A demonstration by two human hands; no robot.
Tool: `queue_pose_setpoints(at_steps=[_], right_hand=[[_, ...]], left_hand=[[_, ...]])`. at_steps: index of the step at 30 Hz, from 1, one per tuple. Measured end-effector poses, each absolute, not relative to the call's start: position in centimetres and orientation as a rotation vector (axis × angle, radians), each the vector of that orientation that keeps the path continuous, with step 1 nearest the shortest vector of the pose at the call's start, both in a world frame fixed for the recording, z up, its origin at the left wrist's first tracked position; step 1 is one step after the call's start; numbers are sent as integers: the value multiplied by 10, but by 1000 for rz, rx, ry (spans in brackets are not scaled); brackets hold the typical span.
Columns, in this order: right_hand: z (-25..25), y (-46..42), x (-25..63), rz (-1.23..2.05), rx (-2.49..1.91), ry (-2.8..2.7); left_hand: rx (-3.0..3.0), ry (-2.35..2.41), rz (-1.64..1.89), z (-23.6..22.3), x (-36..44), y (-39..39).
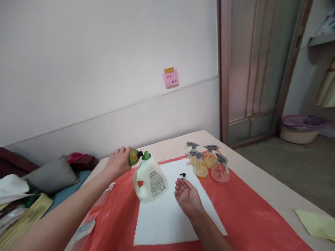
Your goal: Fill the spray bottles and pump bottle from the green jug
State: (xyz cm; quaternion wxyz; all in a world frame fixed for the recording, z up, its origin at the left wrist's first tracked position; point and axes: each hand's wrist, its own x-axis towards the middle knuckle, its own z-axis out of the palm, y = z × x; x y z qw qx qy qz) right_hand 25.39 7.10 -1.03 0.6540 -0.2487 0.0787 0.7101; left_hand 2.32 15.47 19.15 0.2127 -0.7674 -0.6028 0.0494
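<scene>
My left hand (118,162) grips a small green-yellow bottle (134,156), tipped sideways with its dark neck at the green funnel (146,155) in the mouth of a white detergent jug (149,179). The jug stands on a white sheet (170,216) laid over a red mat (248,212). My right hand (186,194) rests on the white sheet, palm up with fingers loosely curled and nothing in it. A small black cap (182,175) lies just beyond its fingertips.
Several small spray bottles (206,162) with grey triggers, holding yellow or pinkish liquid, stand at the mat's far right. A yellow paper (315,223) lies on the beige table (272,188) at right. Cushions (52,172) sit left of the table. A pink note (171,77) hangs on the wall.
</scene>
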Motion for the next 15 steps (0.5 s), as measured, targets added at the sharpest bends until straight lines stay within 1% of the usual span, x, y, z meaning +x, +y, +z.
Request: queue_pose_setpoints(at_steps=[15], right_hand=[[-7,71,256,1609,-551,202]], left_hand=[[-2102,-1532,191,196,26,156]])
